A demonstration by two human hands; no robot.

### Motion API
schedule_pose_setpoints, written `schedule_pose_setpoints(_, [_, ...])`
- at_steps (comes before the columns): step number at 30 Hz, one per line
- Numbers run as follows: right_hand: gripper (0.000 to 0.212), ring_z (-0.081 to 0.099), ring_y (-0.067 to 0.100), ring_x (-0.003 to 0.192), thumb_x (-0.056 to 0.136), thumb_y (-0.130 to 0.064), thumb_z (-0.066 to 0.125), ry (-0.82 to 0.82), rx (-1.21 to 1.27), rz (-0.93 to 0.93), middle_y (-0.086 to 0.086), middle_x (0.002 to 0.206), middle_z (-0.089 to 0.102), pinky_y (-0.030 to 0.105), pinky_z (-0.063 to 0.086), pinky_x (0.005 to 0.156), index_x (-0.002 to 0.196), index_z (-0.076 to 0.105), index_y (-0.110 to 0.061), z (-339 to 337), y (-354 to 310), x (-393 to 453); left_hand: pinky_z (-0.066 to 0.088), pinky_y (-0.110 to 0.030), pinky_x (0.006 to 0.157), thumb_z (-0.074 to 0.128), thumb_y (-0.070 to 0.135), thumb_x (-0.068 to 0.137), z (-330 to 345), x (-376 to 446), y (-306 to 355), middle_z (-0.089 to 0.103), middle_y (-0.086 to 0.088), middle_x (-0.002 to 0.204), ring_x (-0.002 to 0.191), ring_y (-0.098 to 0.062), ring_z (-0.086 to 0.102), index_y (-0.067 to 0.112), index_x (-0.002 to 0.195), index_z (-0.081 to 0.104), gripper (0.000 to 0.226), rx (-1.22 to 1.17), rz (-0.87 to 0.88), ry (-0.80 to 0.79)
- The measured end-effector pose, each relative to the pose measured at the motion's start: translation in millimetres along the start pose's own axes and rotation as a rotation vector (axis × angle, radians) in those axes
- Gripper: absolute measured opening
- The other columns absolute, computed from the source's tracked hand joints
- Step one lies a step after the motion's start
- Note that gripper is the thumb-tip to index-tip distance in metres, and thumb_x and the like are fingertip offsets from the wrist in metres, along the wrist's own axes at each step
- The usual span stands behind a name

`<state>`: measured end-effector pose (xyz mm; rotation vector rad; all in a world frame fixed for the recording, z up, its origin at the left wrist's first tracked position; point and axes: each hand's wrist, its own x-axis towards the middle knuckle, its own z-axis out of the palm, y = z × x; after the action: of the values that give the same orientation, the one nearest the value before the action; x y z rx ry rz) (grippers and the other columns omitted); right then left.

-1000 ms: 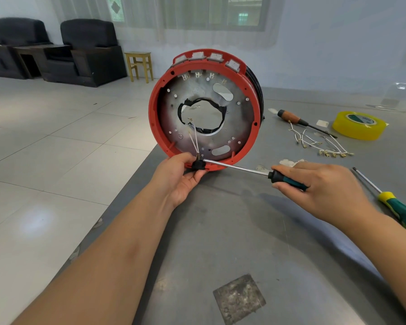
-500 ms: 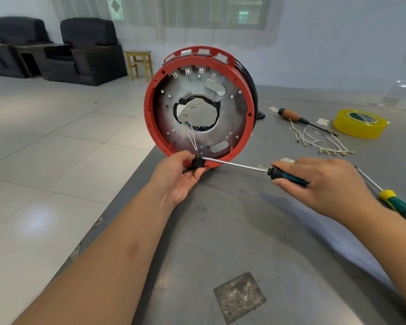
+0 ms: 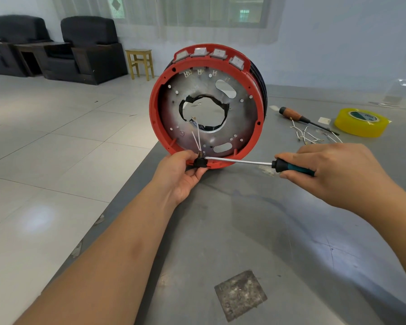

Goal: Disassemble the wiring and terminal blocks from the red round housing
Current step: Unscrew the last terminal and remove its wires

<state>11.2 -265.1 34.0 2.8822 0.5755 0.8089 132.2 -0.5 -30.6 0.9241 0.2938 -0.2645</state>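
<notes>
Moved: since the earlier frames the red round housing (image 3: 208, 106) has swung slightly on its edge, its top tabs turning toward the right, while both hands kept their places at its near rim.
Housing: stands upright on its rim at the far-left edge of the grey worktop (image 3: 256, 231), open face toward the camera; rigid plastic ring with a metal plate inside, probably fairly heavy and apt to roll, so best steadied at the lower rim.
Right hand (image 3: 338, 172): grip clenched round the teal-and-black handle of the screwdriver (image 3: 267, 163), whose shaft runs left to the block.
Left hand (image 3: 181, 174): fingers and thumb pinch the black terminal block (image 3: 200, 162) against the housing's near rim.
Terminal block: small, hard, light; hold it by its sides, leaving the screw face free.
Wires (image 3: 196, 139): thin white leads rising from the block to the central hole; soft and easily snapped, so ease them out, not yank.
Tip: appears seated at the block, though the contact is too small to confirm.
</notes>
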Motion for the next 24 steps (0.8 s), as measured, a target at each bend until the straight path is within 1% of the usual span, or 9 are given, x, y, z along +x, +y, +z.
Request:
schedule_pose_setpoints(2, [0.044,0.067,0.028,0.063,0.091,-0.051,0.046,-0.006,-0.003,-0.006,-0.008,0.079,0.071,0.016,0.023,0.051,0.112,0.078,-0.03,-0.1,0.6,0.7,0.058,-0.027,0.052,0.055,-0.007,0.096,1.0,0.0,-1.2,0.071,-0.017,0.102,0.072,-0.028,0.077,0.002,0.117,0.057,0.023,0.003,0.016,0.006])
schedule_pose_setpoints(3, [0.044,0.067,0.028,0.063,0.091,-0.051,0.046,-0.001,0.001,-0.005,-0.008,0.078,0.071,0.016,0.023,0.05,0.112,0.078,-0.029,0.8,0.8,0.6,0.058,-0.027,0.052,0.055,-0.006,0.096,1.8,-0.2,-1.8,0.071,-0.017,0.1,0.073,-0.028,0.077,0.002,0.118,0.057,0.024,0.006,0.022,0.008])
schedule_pose_setpoints(8, [0.041,0.063,0.028,0.064,0.092,-0.051,0.051,0.0,0.038,0.019,-0.006,0.078,0.07,0.025,0.039,0.048,0.118,0.075,-0.03,14.7,-1.6,-4.4,0.058,-0.027,0.052,0.054,-0.005,0.097,2.1,-1.0,-1.6,0.069,-0.018,0.108,0.088,-0.032,0.075,0.005,0.118,0.055,0.023,0.004,0.016,0.019])
schedule_pose_setpoints(12, [0.036,0.063,0.027,0.069,0.091,-0.047,0.058,-0.013,0.146,0.089,-0.005,0.082,0.072,0.033,0.048,0.051,0.118,0.075,-0.03,27.2,-3.1,-11.4,0.058,-0.027,0.053,0.053,-0.005,0.097,1.1,-2.1,-0.4,0.069,-0.018,0.109,0.086,-0.032,0.077,0.006,0.118,0.054,0.024,0.006,0.008,0.021])
schedule_pose_setpoints(15, [0.037,0.064,0.027,0.072,0.09,-0.049,0.058,-0.03,0.203,0.13,-0.002,0.083,0.073,0.039,0.053,0.056,0.117,0.075,-0.031,33.1,-4.0,-13.7,0.058,-0.027,0.052,0.053,-0.006,0.096,1.7,-1.6,-0.6,0.07,-0.02,0.113,0.096,-0.037,0.077,0.005,0.122,0.055,0.028,-0.008,-0.003,0.028])
schedule_pose_setpoints(17, [0.038,0.061,0.025,0.069,0.089,-0.051,0.056,-0.041,0.234,0.154,-0.002,0.078,0.071,0.04,0.053,0.055,0.116,0.075,-0.031,35.5,-4.9,-14.4,0.058,-0.027,0.051,0.052,-0.007,0.095,2.4,-2.0,-0.7,0.071,-0.021,0.117,0.101,-0.039,0.076,0.004,0.126,0.056,0.033,-0.024,-0.008,0.026])
schedule_pose_setpoints(20, [0.04,0.06,0.023,0.068,0.088,-0.053,0.056,-0.051,0.295,0.215,-0.004,0.075,0.07,0.039,0.052,0.056,0.117,0.075,-0.034,39.7,-7.8,-15.7,0.057,-0.026,0.049,0.052,-0.007,0.095,2.5,-3.1,-0.7,0.069,-0.024,0.125,0.102,-0.04,0.076,0.0,0.137,0.055,0.042,-0.035,-0.013,0.033])
schedule_pose_setpoints(22, [0.041,0.061,0.019,0.068,0.087,-0.056,0.057,-0.068,0.352,0.27,-0.008,0.074,0.07,0.04,0.053,0.059,0.119,0.074,-0.036,42.2,-9.4,-17.0,0.056,-0.026,0.049,0.051,-0.008,0.095,2.1,-3.7,-0.4,0.068,-0.025,0.127,0.104,-0.042,0.075,-0.001,0.138,0.054,0.043,-0.047,-0.018,0.031])
schedule_pose_setpoints(24, [0.043,0.059,0.01,0.064,0.086,-0.058,0.058,-0.081,0.399,0.306,-0.014,0.071,0.068,0.037,0.052,0.057,0.12,0.074,-0.037,44.0,-10.8,-17.8,0.058,-0.028,0.05,0.051,-0.009,0.094,1.7,-4.2,0.5,0.068,-0.026,0.128,0.106,-0.043,0.075,-0.002,0.134,0.055,0.041,-0.067,-0.024,0.024])
